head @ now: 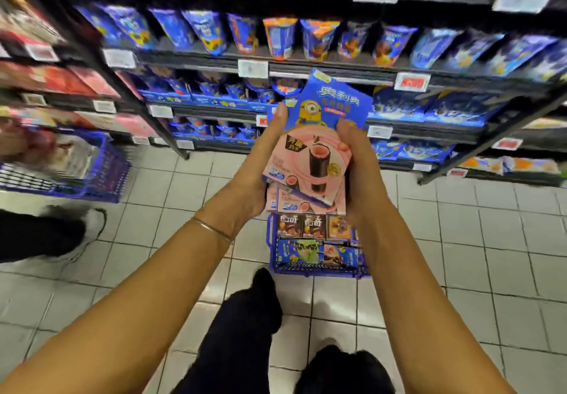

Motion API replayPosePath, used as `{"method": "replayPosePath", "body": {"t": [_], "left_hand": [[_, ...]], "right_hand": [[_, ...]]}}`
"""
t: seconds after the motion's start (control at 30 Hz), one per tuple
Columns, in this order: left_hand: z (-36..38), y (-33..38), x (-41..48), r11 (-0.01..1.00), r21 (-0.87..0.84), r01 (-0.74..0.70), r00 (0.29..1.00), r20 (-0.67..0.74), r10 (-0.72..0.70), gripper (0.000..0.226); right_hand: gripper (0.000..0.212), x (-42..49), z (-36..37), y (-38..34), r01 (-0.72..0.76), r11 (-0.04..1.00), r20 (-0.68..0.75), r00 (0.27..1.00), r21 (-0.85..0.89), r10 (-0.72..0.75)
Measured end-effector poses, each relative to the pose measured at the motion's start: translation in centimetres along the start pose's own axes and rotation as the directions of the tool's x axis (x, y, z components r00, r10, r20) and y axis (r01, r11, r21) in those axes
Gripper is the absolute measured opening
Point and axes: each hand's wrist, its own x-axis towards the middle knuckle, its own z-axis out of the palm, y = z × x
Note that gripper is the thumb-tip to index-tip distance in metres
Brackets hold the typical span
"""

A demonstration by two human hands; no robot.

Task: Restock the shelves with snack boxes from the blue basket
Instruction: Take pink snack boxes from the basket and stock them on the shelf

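— What do we have in our hands?

— A stack of snack boxes (pixel 310 160), pink and blue, with a yellow cartoon figure on the top one. Our left hand (pixel 260 166) grips the stack's left edge, thumb up along the side. Our right hand (pixel 357 160) clamps the right edge, fingers curled behind the boxes. We count at least three boxes, fanned a little at the bottom.

— And where is the blue basket (pixel 273 266)?

— On the tiled floor (pixel 460 240), directly below the stack and just ahead of our dark shoes (pixel 340 369). More boxes lie inside it: brown ones, an orange one, blue ones.

— How close are we to the shelves (pixel 337 70)?

— We hold the stack up in front of them, not touching. The rows behind carry blue snack packs, blurred. White and red price tags (pixel 253 68) sit on the shelf edges.

— Anything else near us?

— A second blue basket (pixel 92 172) to the left, well apart, and another person's dark leg and shoe (pixel 61 234) beside it. A thin bangle (pixel 211 228) circles our left wrist.
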Motion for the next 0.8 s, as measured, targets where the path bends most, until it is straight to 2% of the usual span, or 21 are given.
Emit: {"method": "replayPosePath", "body": {"t": [0.13,0.27,0.4,0.5,0.6,0.7,0.8], "left_hand": [[2.6,6.3,-5.4,0.996,0.006,-0.084,0.996,0.03,0.084,0.068],[3.4,10.7,-8.0,0.986,0.042,-0.164,0.987,0.012,0.163,0.067],[3.2,14.5,-8.7,0.973,0.049,-0.227,0.974,0.028,0.226,0.072],[3.3,17.0,-9.2,0.965,0.091,-0.245,0.969,0.003,0.245,0.068],[3.8,19.4,-9.4,0.942,0.189,-0.279,0.957,-0.027,0.289,0.047],[5.7,21.8,-9.3,0.947,0.113,-0.301,0.952,-0.012,0.305,0.061],[7.6,23.8,-9.5,0.923,0.128,-0.363,0.927,-0.049,0.372,0.059]], "right_hand": [[0.088,-3.0,7.4,-3.5,0.008,1.0,0.015,1.0,0.01,-0.008],[0.087,-3.6,12.9,-5.6,0.052,0.998,0.014,0.999,0.03,-0.053],[0.054,-2.8,16.3,-7.1,0.129,0.99,0.155,0.981,-0.064,-0.118],[0.06,-2.1,18.4,-8.6,0.172,0.974,0.169,0.975,-0.147,-0.146],[0.062,-1.7,19.7,-10.9,0.213,0.941,0.163,0.971,-0.263,-0.174],[0.061,-1.4,20.2,-13.7,0.213,0.909,0.186,0.97,-0.358,-0.154],[0.055,-1.7,21.1,-16.3,0.234,0.91,0.22,0.961,-0.343,-0.164]]}}
